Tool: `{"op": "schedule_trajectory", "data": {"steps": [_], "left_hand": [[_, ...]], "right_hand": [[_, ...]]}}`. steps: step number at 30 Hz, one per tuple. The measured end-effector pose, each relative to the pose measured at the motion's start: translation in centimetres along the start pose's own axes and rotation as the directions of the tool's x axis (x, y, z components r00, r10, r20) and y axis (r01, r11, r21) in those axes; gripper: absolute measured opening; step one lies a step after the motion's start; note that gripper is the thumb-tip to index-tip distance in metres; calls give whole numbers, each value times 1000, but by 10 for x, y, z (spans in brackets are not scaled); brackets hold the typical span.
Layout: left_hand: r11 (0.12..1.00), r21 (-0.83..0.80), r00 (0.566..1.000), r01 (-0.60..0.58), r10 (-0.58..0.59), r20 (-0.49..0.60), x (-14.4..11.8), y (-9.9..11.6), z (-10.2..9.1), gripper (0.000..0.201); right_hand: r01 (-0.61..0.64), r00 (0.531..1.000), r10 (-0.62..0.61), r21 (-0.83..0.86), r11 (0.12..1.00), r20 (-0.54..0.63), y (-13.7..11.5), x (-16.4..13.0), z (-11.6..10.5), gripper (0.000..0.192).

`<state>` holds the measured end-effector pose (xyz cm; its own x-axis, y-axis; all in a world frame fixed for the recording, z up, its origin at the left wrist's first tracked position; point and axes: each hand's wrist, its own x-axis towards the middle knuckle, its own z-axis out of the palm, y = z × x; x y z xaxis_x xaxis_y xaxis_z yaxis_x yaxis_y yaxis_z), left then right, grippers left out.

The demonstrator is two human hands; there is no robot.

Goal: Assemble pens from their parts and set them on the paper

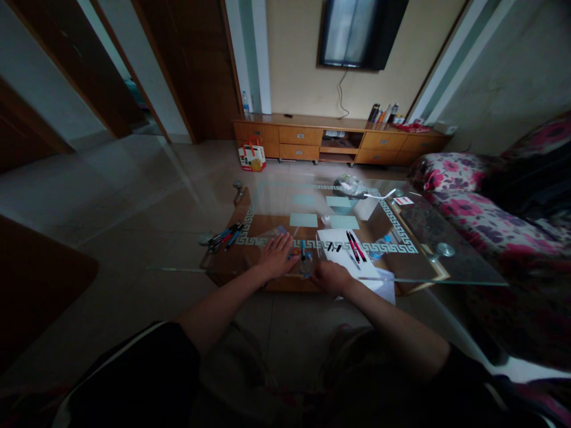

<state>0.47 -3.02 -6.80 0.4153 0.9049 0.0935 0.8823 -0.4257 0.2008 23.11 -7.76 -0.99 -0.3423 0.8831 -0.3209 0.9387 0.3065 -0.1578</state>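
My left hand (pixel 277 255) lies flat with fingers spread on the glass coffee table (pixel 446 270), beside a clear plastic packet (pixel 274 233). My right hand (pixel 329 276) rests curled at the table's near edge; whether it holds anything is too small and dark to tell. Between the hands lies a blue pen (pixel 303 248) with small coloured bits around it. A white sheet of paper (pixel 341 252) to the right of my right hand carries red and black pens (pixel 355 246) and small dark caps.
A bunch of several pens (pixel 224 236) lies at the table's left end. A bowl with a plastic bag (pixel 347 190) stands at the far side. A flowered sofa (pixel 482 208) runs along the right. A wooden TV cabinet (pixel 330 139) and a small gift bag (pixel 252 156) stand beyond.
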Motion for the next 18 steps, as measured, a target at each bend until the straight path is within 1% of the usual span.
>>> {"op": "schedule_trajectory", "data": {"steps": [4,6,8,10,13,15,18], "left_hand": [[1000,18,1000,4,-4,-13,0,1,0,72],[1000,11,999,0,0,-51,-1,1,0,71],[1000,-2,994,-7,7,-108,-1,3,-2,68],[999,-25,987,-28,24,-161,-1,6,-5,63],[993,-61,975,-101,87,-203,0,13,-10,53],[985,-72,969,-159,142,-204,0,18,-12,49],[974,-73,963,-212,196,-187,-1,22,-12,45]], "right_hand": [[-17,1000,17,-17,1000,-2,-2,0,-2,40],[-29,999,29,1,1000,-45,-2,1,-3,46],[-37,992,41,38,999,-122,-2,4,-5,47],[-17,975,34,78,997,-219,0,7,-7,39],[43,940,-7,97,994,-342,7,12,-9,23],[70,926,-32,86,994,-376,12,16,-8,22],[121,917,-90,56,991,-389,19,20,-3,26]]}}
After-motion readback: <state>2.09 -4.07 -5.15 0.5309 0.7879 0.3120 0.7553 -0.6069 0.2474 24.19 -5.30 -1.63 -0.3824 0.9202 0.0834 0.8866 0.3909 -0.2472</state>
